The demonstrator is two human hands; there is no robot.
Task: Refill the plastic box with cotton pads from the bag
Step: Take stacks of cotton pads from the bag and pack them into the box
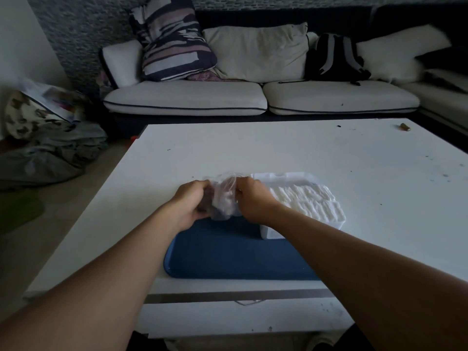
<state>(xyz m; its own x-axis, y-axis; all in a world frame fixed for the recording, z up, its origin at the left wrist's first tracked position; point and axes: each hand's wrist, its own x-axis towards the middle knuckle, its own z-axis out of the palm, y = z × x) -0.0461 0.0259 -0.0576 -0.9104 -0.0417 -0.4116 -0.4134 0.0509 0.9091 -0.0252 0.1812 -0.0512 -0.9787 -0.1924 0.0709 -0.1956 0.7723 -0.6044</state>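
Note:
A clear plastic bag (pixel 224 196) with white cotton pads inside is held between both hands just above the white table (pixel 253 153). My left hand (pixel 193 201) grips its left side and my right hand (pixel 253 198) pinches its right side near the top. To the right stands the white plastic box (pixel 301 198), its lid open at the back, with rows of cotton pads (pixel 309 201) filling it. The box sits on the far right corner of a blue tray (pixel 235 252).
A small brown object (pixel 405 127) lies at the table's far right corner. Behind the table is a sofa (pixel 253 97) with cushions and a black backpack (pixel 334 58). Bundled fabric (pixel 50 148) lies on the floor at the left.

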